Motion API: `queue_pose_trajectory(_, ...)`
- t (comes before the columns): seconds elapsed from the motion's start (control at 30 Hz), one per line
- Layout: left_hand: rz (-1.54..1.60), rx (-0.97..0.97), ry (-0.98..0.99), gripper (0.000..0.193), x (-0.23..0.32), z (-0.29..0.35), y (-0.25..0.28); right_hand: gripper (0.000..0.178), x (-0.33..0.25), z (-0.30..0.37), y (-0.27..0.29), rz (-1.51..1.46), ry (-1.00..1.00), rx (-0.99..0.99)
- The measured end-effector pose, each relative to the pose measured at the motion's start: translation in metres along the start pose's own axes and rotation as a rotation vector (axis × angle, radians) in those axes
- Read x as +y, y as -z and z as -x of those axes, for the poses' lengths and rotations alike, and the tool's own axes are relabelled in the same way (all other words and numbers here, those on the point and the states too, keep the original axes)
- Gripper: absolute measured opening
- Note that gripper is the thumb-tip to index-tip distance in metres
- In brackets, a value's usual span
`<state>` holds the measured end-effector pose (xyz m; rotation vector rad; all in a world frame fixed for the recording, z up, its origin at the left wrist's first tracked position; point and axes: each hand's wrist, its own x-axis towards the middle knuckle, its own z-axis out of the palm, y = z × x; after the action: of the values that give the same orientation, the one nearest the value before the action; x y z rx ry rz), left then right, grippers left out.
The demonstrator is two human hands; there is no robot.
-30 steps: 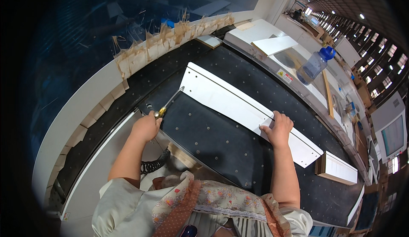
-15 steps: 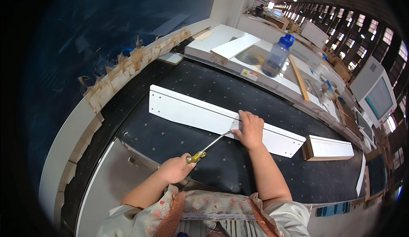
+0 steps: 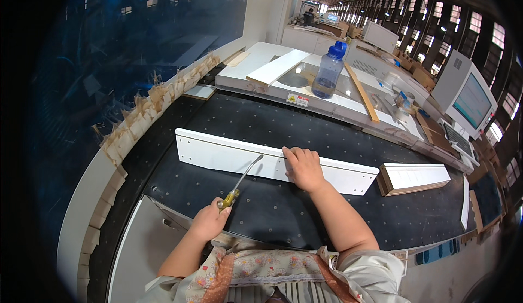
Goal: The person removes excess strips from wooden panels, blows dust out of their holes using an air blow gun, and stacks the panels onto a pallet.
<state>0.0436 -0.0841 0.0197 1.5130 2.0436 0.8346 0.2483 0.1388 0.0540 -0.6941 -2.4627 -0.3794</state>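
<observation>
In my left hand (image 3: 209,221) is a tool with a yellow handle (image 3: 229,198) and a long, thin metal shaft bent near its end; my fingers are closed round the handle. The shaft's tip is over the face of a long white board (image 3: 234,153), and I cannot tell whether it touches. My right hand (image 3: 305,169) holds that board near its middle, fingertips at the far edge. A groove runs along the board's far side, with small holes at both ends. The board lies slantwise on a black perforated table (image 3: 272,210).
Right of the board sits a stack of shorter white boards (image 3: 415,179). Behind the table, a raised ledge carries a blue-capped water bottle (image 3: 328,71), a white panel (image 3: 278,67) and a wooden strip (image 3: 362,93). A computer monitor (image 3: 471,102) stands at right. A curved, ragged-edged barrier (image 3: 155,96) borders the left.
The tool's tip has moved left along the board, away from my right hand. My right hand stays on the board, its fingers lying a little differently. The whole view has shifted slightly.
</observation>
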Motion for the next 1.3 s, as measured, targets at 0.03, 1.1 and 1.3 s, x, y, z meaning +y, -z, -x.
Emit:
queue_pose_trajectory(0.03,-0.031,-0.051,-0.016,0.031,-0.002,0.003,0.002,0.067,0.002,-0.002,0.001,0.013,-0.013,-0.096)
queue_pose_trajectory(1.1,0.185,0.001,-0.387,0.017,0.055,0.017,-0.018,0.038,0.010,-0.034,0.126,-1.501,-0.247,0.998)
queue_pose_trajectory(1.3,-0.061,0.015,-0.361,0.021,0.055,0.015,-0.031,0.048,0.034,0.034,0.068,-1.763,-0.629,1.191)
